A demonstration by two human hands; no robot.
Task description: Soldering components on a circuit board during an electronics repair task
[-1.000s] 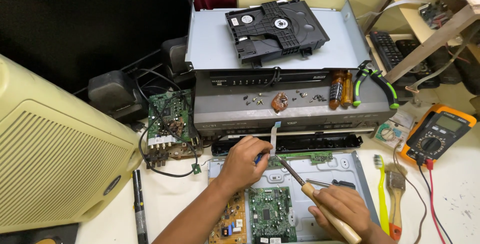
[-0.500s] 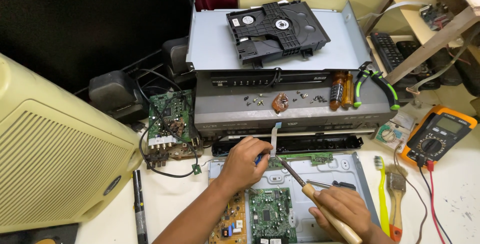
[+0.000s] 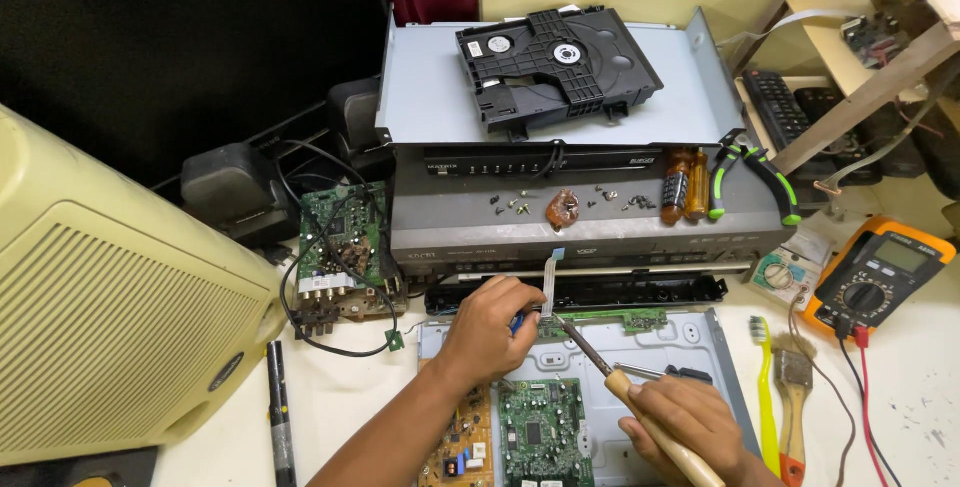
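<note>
Head view: soldering at the ribbon cable joint

Head view, looking down at an opened player on a cluttered bench. Right hand point(image 3: 690, 427) is closed around the wooden handle of a soldering iron point(image 3: 590, 352), tip angled up-left to the narrow green board strip point(image 3: 610, 322) at the front edge of the metal chassis point(image 3: 725, 347). Left hand point(image 3: 490, 322) is pinched shut on something small and blue beside the tip; what it is cannot be told, likely solder or a tool. The white ribbon cable point(image 3: 548, 282) rises upright from the same spot, touching the strip, its top end by the grey player point(image 3: 600, 227) behind.

Step in hand, as a judgement: working the joint where ribbon meets strip, iron on or just at the pad. The next move calls for a steady tip on that one pad, left hand holding position, and no drift onto the ribbon plastic.

Nearby: green main board point(image 3: 545, 437) in the chassis between the forearms, yellow power board point(image 3: 465, 447) left of it, loose circuit board point(image 3: 345, 242) with black wires at left, disc drive point(image 3: 560, 62) on the lid up top, pliers point(image 3: 755, 182), orange multimeter point(image 3: 880, 277), yellow toothbrush point(image 3: 765, 402), cream speaker point(image 3: 110, 317).
</note>
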